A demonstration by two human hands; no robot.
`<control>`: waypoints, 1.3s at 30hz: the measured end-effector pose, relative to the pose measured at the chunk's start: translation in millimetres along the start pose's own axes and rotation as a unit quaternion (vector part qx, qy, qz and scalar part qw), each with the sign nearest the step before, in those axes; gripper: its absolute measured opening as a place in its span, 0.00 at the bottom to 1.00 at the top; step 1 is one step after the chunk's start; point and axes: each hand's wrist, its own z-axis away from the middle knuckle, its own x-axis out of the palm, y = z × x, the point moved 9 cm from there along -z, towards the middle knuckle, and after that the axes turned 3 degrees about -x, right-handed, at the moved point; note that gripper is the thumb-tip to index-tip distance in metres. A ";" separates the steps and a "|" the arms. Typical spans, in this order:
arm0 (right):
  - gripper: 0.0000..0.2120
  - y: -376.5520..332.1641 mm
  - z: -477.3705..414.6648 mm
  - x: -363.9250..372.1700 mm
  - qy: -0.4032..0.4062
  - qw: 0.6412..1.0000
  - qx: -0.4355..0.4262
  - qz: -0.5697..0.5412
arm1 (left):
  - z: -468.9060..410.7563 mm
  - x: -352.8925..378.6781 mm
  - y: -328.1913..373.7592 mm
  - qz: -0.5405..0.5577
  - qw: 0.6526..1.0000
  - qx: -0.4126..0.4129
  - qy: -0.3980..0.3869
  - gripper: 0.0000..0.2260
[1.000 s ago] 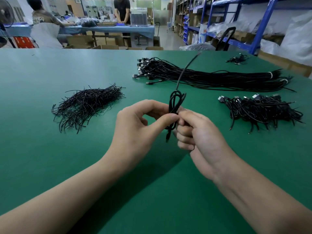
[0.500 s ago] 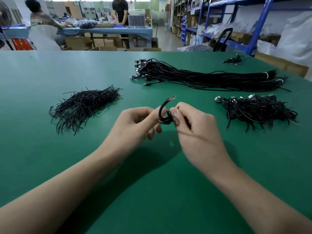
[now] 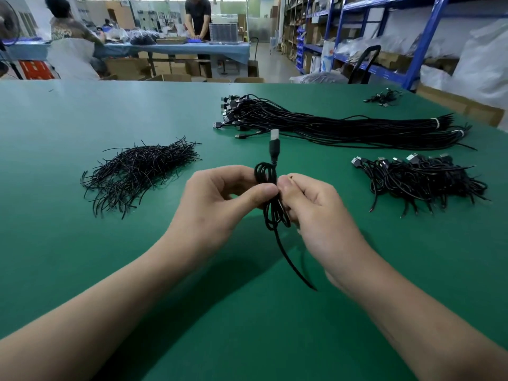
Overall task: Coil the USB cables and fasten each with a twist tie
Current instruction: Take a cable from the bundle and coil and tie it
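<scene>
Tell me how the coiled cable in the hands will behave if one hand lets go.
Probably floppy: the cable droops at its loose tail, curving below the hands. Likely springy too: its loops fan apart above and below where the left hand and right hand pinch them, so it may uncoil. It looks light; fingertips alone carry it.
</scene>
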 end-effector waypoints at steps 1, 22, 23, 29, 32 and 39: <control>0.21 8.3 1.0 3.4 -0.010 0.997 0.050 -0.055 | 2.2 -3.1 10.8 -0.075 0.995 0.059 0.021 0.01; 0.18 -32.6 6.1 -14.6 0.069 0.968 -0.156 0.185 | 1.2 8.4 -20.5 0.035 0.993 -0.097 -0.053 0.13; 0.19 -30.1 5.2 -14.6 0.064 0.972 -0.145 0.176 | 1.4 7.4 -18.1 0.044 0.994 -0.087 -0.044 0.12; 0.19 11.4 0.4 -1.0 -0.012 0.993 0.069 -0.099 | 4.8 -6.9 20.8 -0.178 0.975 0.124 0.049 0.03; 0.18 21.6 7.7 12.7 -0.075 0.952 0.171 -0.244 | 20.5 -1.7 52.1 -0.322 0.888 0.321 0.073 0.06; 0.19 24.5 4.0 5.9 -0.056 0.970 0.165 -0.167 | 25.1 7.4 61.0 -0.403 0.818 0.403 0.077 0.06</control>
